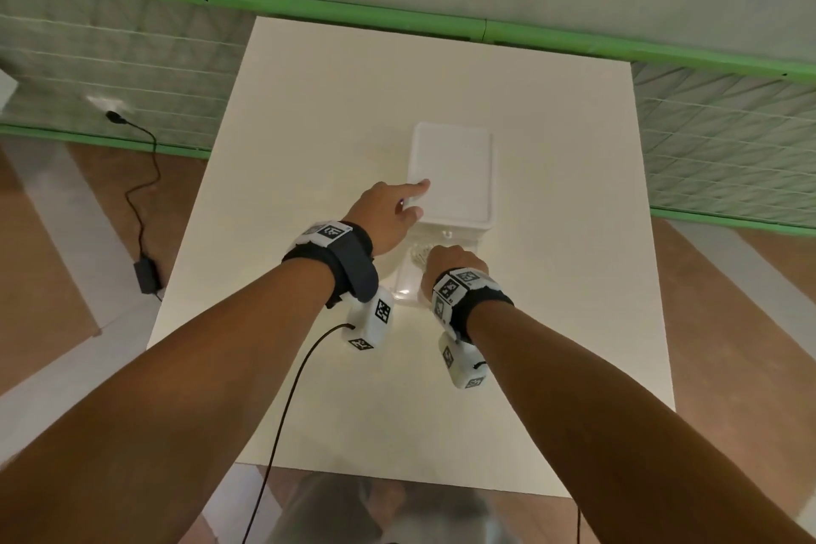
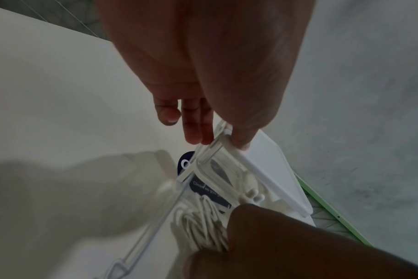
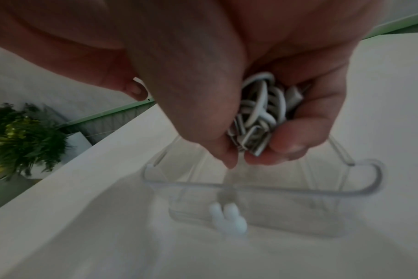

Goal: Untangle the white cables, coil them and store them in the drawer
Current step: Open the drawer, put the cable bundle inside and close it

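Observation:
A small white drawer unit [image 1: 450,172] stands mid-table with its clear drawer [image 1: 406,283] pulled out toward me. My left hand [image 1: 397,208] rests on the unit's near-left corner, its straight fingers [image 2: 193,132] lying beside and on the top edge [image 2: 270,169]. My right hand [image 1: 455,263] grips a coiled bundle of white cables [image 3: 260,113] and holds it low inside the open drawer [image 3: 251,188]. In the left wrist view the cable loops [image 2: 203,226] stick out from my right fist [image 2: 274,245]. A white knob [image 3: 229,219] sits on the drawer front.
The white table [image 1: 309,102] carries only the drawer unit. A black power adapter [image 1: 145,274] with its cord lies on the wooden floor to the left. A green-trimmed wall [image 1: 353,18] runs behind the table, and a potted plant [image 3: 24,136] stands beyond it.

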### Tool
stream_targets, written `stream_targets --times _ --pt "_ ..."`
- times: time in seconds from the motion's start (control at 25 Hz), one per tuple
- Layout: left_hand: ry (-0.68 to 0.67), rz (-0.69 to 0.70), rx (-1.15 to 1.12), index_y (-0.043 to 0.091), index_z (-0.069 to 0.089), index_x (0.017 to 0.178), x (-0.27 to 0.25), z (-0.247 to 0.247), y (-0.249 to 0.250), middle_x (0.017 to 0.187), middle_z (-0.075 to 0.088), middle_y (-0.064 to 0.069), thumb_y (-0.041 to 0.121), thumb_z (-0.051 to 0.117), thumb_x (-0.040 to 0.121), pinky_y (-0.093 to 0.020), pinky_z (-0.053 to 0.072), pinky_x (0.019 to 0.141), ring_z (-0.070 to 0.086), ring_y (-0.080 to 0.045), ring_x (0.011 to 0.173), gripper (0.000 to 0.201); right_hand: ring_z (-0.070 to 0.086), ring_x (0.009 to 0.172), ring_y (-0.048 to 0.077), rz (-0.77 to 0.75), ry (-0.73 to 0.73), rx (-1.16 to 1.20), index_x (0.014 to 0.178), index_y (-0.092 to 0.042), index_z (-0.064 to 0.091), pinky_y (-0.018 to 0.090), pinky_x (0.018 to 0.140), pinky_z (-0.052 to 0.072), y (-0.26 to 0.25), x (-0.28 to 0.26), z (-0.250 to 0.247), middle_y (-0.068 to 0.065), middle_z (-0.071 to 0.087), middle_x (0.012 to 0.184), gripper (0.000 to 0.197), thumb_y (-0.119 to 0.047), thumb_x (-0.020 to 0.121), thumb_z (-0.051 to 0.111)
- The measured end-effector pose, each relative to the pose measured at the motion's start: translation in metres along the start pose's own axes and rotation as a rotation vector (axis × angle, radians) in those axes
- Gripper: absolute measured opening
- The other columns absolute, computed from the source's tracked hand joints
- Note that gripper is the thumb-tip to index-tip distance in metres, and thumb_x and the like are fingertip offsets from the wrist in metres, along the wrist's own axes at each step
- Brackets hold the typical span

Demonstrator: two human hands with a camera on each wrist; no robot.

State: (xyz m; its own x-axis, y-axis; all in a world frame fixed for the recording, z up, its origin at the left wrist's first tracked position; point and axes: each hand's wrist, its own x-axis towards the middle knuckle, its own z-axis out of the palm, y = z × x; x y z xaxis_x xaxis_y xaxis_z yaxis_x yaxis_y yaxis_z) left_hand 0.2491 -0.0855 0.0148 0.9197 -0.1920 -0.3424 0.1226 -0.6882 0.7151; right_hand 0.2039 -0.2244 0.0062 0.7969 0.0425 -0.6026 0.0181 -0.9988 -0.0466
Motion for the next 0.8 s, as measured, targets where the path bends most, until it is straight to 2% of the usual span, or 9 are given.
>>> stream_targets --times 0.08,0.16,0.2,0.32,0.4,0.52,0.6,0.68,0.8 --pt "0.010 0.002 -0.009 0.035 0.045 0.147 0.000 0.001 -0.002 0.121 0.060 -0.010 0.028 0.051 0.100 -0.026 0.041 0.092 0.058 -0.026 0.107 0.048 0.068 0.094 0.025 0.042 0.051 0.066 0.111 -0.011 0.064 0.033 0.075 0.051 -0.002 0.005 0.002 0.007 0.070 0.102 0.022 -0.017 0.090 0.058" --pt "0.016 -0.010 -0.012 0.036 0.045 0.147 0.000 0.001 -0.002 0.115 0.057 -0.005 0.029 0.051 0.100 -0.025 0.039 0.089 0.057 -0.022 0.101 0.048 0.068 0.099 0.026 0.103 0.070 0.181 0.118 -0.010 0.062 0.034 0.080 0.053 -0.004 0.011 0.005 0.008 0.068 0.110 0.028 -0.021 0.093 0.059" --pt "0.015 -0.013 -0.013 0.035 0.045 0.147 0.000 0.001 0.000 0.113 0.055 -0.001 0.029 0.051 0.100 -0.024 0.038 0.089 0.055 -0.020 0.099 0.048 0.067 0.104 0.027 0.132 0.071 0.255 0.123 -0.009 0.060 0.035 0.084 0.053 -0.004 0.015 0.008 0.009 0.066 0.116 0.035 -0.027 0.093 0.062" --pt "0.012 -0.011 -0.013 0.034 0.045 0.147 -0.003 -0.001 0.004 0.105 0.053 0.003 0.027 0.051 0.100 -0.022 0.037 0.088 0.052 -0.017 0.094 0.048 0.054 0.121 0.030 0.170 0.052 0.334 0.139 0.001 0.039 0.036 0.100 0.046 -0.008 0.016 0.021 0.015 0.052 0.132 0.079 -0.046 0.084 0.071" --pt "0.009 -0.012 -0.014 0.034 0.044 0.148 -0.006 -0.001 0.006 0.102 0.053 0.003 0.027 0.050 0.101 -0.022 0.036 0.086 0.051 -0.017 0.092 0.048 0.044 0.128 0.032 0.172 0.103 0.431 0.142 0.004 0.028 0.038 0.109 0.040 -0.009 0.012 0.029 0.017 0.043 0.138 0.089 -0.042 0.080 0.073" --pt "0.002 -0.023 -0.013 0.036 0.043 0.148 -0.007 -0.002 0.007 0.108 0.057 -0.001 0.029 0.050 0.101 -0.023 0.037 0.087 0.051 -0.016 0.093 0.048 0.039 0.131 0.033 0.155 0.191 0.615 0.145 0.000 0.023 0.040 0.109 0.039 -0.006 0.004 0.040 0.016 0.037 0.142 0.081 -0.024 0.081 0.067" --pt "0.000 -0.028 -0.017 0.037 0.043 0.148 -0.007 -0.001 0.006 0.120 0.061 -0.007 0.030 0.049 0.101 -0.024 0.039 0.089 0.052 -0.017 0.096 0.048 0.039 0.133 0.033 0.070 0.237 0.484 0.150 0.001 0.017 0.040 0.110 0.039 -0.005 -0.001 0.051 0.016 0.036 0.145 0.076 -0.015 0.088 0.057" --pt "-0.005 -0.028 -0.016 0.038 0.042 0.148 -0.007 -0.001 0.006 0.132 0.061 -0.008 0.031 0.049 0.101 -0.026 0.040 0.094 0.055 -0.020 0.106 0.048 0.040 0.133 0.032 -0.010 0.293 0.264 0.152 0.000 0.017 0.038 0.109 0.040 -0.001 -0.004 0.061 0.016 0.038 0.146 0.069 -0.021 0.097 0.052" --pt "-0.006 -0.037 -0.023 0.038 0.042 0.148 -0.006 -0.001 0.006 0.136 0.059 -0.011 0.030 0.049 0.101 -0.028 0.040 0.098 0.056 -0.026 0.117 0.048 0.045 0.119 0.030 0.019 0.363 0.101 0.143 -0.004 0.036 0.039 0.097 0.041 0.004 -0.008 0.059 0.012 0.047 0.134 0.060 -0.042 0.097 0.047"
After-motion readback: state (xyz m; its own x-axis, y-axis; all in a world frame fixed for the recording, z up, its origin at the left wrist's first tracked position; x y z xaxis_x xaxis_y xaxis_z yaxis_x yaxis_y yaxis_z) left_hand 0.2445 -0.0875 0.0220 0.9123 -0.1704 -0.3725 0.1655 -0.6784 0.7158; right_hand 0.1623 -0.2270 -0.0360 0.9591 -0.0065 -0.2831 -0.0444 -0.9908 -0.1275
